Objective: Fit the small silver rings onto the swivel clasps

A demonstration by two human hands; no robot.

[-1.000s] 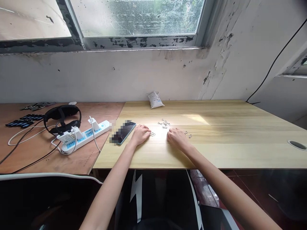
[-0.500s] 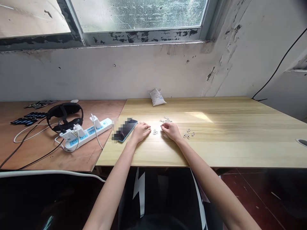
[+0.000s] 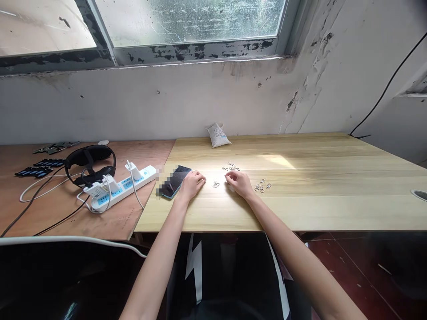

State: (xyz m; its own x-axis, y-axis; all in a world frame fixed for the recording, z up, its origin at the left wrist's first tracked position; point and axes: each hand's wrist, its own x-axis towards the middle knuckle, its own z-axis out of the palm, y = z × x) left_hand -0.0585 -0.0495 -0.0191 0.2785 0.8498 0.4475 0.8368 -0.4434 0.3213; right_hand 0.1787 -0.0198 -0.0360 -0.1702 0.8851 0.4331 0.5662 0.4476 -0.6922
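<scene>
My left hand point(image 3: 192, 184) rests on the light wooden table beside the phone point(image 3: 175, 181), its fingers loosely stretched and nothing visible in them. Across from it, my right hand point(image 3: 239, 183) has thumb and forefinger pinched together; whatever may be between them is too small to see. A few small metal rings point(image 3: 216, 184) lie between the two hands. Just beyond my right hand is a loose group of similar small metal pieces point(image 3: 231, 166). To its right sit several small metal clasps point(image 3: 262, 186), apart from the hand.
A white printed packet point(image 3: 218, 135) stands near the wall. On the reddish board at left are a white power strip point(image 3: 125, 189) with plugs and cables, a black headset point(image 3: 90, 162) and dark flat parts point(image 3: 36, 169). A round metal-rimmed hole point(image 3: 419, 195) marks the table's right side.
My left hand has drawn back slightly to the left, away from the rings. My right hand has shifted a little to the right, still pinched. The view has tilted slightly.
</scene>
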